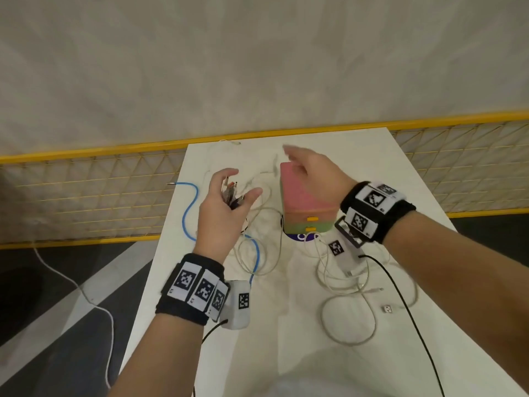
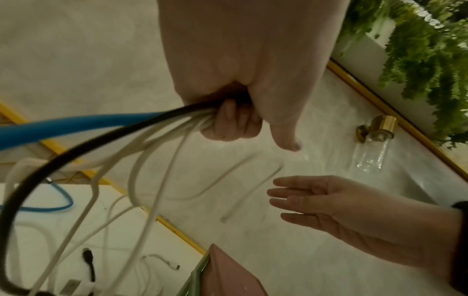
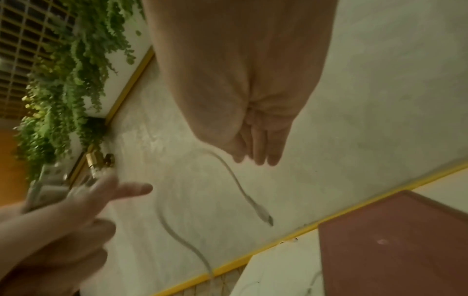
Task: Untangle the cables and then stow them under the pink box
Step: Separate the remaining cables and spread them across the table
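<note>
A bunch of cables (image 1: 233, 193) is clamped in the grip of the left hand (image 1: 223, 213), above the table (image 1: 286, 325) at 9 o'clock from the pink box (image 1: 303, 193). In the left wrist view the curled fingers (image 2: 233, 124) are seen closed round a blue cable (image 2: 76, 126), a black cable (image 2: 63, 160) and several white cables (image 2: 152, 152), which hang in loops to the table. The plug ends are seen sticking up out of the fist in the head view. The blue cable trails toward 9 o'clock, its tip past the table's left edge. One white cable end (image 3: 263, 216) is caught in the air between the hands, blurred. The pink box stands on the table at its middle, stacked on a green layer (image 1: 309, 226) with yellow clasps (image 1: 312, 218). More white cable loops (image 1: 349, 310) and a white plug (image 1: 387, 308) lie on the table at 5 o'clock from the box. The right hand (image 1: 312, 173) is held over the box's top, its grip apart, fingers straight and empty. A yellow mesh fence (image 1: 86, 196) is seen beyond the table at 12 o'clock.
</note>
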Available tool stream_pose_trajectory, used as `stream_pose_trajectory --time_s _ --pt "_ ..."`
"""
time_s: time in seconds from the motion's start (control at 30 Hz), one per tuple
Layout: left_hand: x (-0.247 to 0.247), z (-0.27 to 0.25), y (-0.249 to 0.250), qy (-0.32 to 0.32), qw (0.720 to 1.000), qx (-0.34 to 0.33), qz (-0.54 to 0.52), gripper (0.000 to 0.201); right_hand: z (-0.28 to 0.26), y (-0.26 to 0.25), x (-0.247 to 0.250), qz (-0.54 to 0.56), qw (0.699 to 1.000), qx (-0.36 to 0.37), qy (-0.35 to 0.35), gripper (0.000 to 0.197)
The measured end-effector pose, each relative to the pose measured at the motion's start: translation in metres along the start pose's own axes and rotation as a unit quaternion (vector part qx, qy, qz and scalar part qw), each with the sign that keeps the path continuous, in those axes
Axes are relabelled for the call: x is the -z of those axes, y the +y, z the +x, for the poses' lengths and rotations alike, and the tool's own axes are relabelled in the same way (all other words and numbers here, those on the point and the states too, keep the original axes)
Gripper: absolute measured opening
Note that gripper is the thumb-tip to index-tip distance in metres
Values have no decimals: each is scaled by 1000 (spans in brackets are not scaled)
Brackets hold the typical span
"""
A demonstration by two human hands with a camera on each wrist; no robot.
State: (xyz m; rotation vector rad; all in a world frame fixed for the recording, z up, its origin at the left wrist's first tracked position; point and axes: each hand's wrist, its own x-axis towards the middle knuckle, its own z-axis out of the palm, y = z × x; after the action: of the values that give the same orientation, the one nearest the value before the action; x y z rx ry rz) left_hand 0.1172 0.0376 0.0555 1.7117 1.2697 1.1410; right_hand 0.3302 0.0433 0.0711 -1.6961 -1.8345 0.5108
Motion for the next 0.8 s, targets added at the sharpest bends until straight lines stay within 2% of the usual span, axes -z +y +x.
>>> stream_pose_trajectory --time_s 0.07,0.1,0.13,0.2,0.23,0.33,0.4,0.47,0.63,0.8 --pt "1 0 -2 -40 998 28 -33 59 12 -7 -2 16 998 -33 -47 62" --pt "0 0 -4 -58 997 32 -38 56 14 -6 -5 18 998 -36 -53 62" --pt "-2 -1 -6 -72 996 31 -37 45 12 -3 -7 13 998 -33 -44 57" --pt "-8 -2 -10 -78 996 28 -32 19 3 10 -12 -32 999 -21 -29 35" --pt "-11 -3 -13 -77 996 30 -36 16 -4 19 -15 -68 996 -31 -38 25" --pt "-18 -5 -20 -81 995 45 -39 25 -29 50 -21 -183 966 -130 -131 15" --pt "-22 -6 -22 -87 994 55 -40 28 -44 70 -28 -214 939 -185 -195 16" --pt "-26 -7 -22 -92 992 68 -57 29 -56 90 -42 -213 927 -218 -216 22" --pt "-34 -10 -20 -104 988 67 -93 25 -68 112 -76 -185 928 -256 -198 32" --pt "-36 -13 -22 -77 992 63 -75 14 -72 120 -95 -154 945 -245 -155 25"
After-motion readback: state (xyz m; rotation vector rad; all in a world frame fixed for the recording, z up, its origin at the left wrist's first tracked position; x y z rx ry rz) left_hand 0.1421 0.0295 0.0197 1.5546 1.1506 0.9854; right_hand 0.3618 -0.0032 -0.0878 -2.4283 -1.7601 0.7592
